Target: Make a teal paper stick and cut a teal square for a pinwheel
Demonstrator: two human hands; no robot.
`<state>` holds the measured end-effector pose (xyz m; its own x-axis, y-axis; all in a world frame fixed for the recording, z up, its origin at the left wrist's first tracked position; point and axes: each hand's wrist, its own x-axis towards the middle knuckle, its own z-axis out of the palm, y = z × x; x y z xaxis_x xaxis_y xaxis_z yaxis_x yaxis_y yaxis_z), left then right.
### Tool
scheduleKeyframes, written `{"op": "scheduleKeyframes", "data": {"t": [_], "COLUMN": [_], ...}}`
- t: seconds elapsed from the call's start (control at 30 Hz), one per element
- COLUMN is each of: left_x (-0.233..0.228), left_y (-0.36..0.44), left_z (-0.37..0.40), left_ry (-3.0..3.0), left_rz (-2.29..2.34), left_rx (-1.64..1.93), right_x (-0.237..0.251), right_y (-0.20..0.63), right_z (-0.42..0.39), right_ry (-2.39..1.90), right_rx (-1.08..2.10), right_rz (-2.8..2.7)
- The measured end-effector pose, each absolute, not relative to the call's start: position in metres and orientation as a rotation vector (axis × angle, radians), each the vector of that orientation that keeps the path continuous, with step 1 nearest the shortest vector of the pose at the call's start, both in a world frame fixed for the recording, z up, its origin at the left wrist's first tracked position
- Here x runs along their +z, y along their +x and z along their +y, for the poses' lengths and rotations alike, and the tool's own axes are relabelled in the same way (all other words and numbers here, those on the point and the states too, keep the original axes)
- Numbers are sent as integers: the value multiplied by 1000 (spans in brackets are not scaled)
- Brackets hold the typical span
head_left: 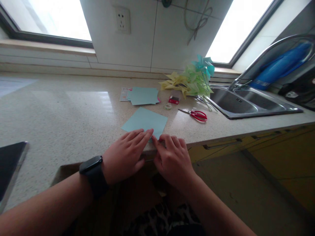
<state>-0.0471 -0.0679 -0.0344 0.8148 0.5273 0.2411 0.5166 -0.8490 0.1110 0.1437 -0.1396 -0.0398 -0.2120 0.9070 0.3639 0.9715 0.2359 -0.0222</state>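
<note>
Head view: left hand [125, 155] lies flat, right hand [172, 157] pinches blue paper sheet [145, 121] at counter [61, 111] front edge.

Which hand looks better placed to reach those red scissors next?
Probably the right hand: the red scissors lie on its side of the counter, toward the sink. The left hand lies flat on the blue paper sheet and would have to cross over.

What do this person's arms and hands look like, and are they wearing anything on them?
Both forearms are bare, with no sleeves in view and no gloves. The left hand has a black band with a dark rectangular face, a smartwatch by the look of it, strapped around its wrist. The right hand and its wrist carry nothing visible: no watch, no rings that can be made out.
</note>
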Motion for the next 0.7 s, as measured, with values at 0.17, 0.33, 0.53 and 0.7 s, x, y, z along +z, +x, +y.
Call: {"op": "scheduleKeyframes", "data": {"t": [0.17,0.33,0.53,0.7], "left_x": [-36,-35,-35,-35], "left_y": [-47,-47,-46,-46], "left_z": [-69,-68,-67,-68], "left_ry": [2952,2948,2936,2910], "left_rz": [831,842,827,845], "left_rx": [433,432,450,480], "right_x": [-42,-44,-43,-44], "right_y": [143,143,141,140], "right_z": [-137,-134,-134,-133], "right_ry": [-1743,-1727,-1760,-1777], "right_rx": [-275,-260,-230,-215], "right_rz": [-2188,-2178,-2191,-2190]}}
